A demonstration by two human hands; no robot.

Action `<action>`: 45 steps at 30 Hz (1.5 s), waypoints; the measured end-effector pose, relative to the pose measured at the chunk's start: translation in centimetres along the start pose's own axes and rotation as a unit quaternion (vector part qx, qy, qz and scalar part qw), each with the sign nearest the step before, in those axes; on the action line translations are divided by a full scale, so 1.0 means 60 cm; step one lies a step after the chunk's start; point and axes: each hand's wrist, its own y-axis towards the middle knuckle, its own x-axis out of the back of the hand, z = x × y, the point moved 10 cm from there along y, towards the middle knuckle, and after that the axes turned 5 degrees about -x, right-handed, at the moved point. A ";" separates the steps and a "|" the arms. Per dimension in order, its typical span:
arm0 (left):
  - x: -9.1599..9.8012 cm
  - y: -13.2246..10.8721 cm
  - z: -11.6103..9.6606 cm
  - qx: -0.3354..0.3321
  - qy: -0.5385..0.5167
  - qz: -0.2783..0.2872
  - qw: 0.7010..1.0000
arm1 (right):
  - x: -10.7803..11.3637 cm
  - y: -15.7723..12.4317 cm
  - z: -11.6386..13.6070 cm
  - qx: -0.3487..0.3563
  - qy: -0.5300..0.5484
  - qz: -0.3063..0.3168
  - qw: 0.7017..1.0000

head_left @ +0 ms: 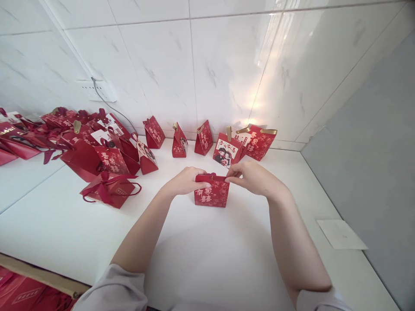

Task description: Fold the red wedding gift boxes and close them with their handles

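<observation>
A red gift box (212,196) with white lettering and a floral print stands upright on the white table in front of me. My left hand (188,180) pinches its upper left edge, thumb on the front face. At the upper right corner, my right hand (251,177) grips the box between thumb and fingers. A bit of dark red ribbon (211,175) shows at the top edge between my hands. Just behind my right hand stands a red box with a cartoon couple (226,151) and a gold ribbon loop.
Several small red boxes (204,137) stand along the tiled wall. A heap of red boxes and ribbons (106,160) covers the left side. A red carton-like bin (29,289) sits below the front left edge. A white card (341,234) lies at the right, by a grey panel. A cable runs from a socket (97,90).
</observation>
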 end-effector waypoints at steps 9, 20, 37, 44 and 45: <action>0.024 0.017 0.220 0.021 -0.245 -0.436 0.866 | -0.149 0.099 -0.131 -0.087 0.243 -0.109 0.960; 0.055 -0.034 0.144 -0.101 -0.151 -0.517 0.837 | -0.180 0.092 -0.089 0.018 0.347 -0.174 0.922; 0.004 0.023 0.186 -0.069 -0.182 -0.374 0.907 | -0.183 0.098 -0.153 -0.071 0.355 -0.231 0.903; 0.006 0.019 0.203 -0.043 -0.203 -0.400 0.893 | -0.182 0.098 -0.140 -0.039 0.355 -0.235 0.904; 0.004 0.020 0.208 -0.033 -0.208 -0.397 0.893 | -0.182 0.098 -0.140 -0.037 0.355 -0.235 0.904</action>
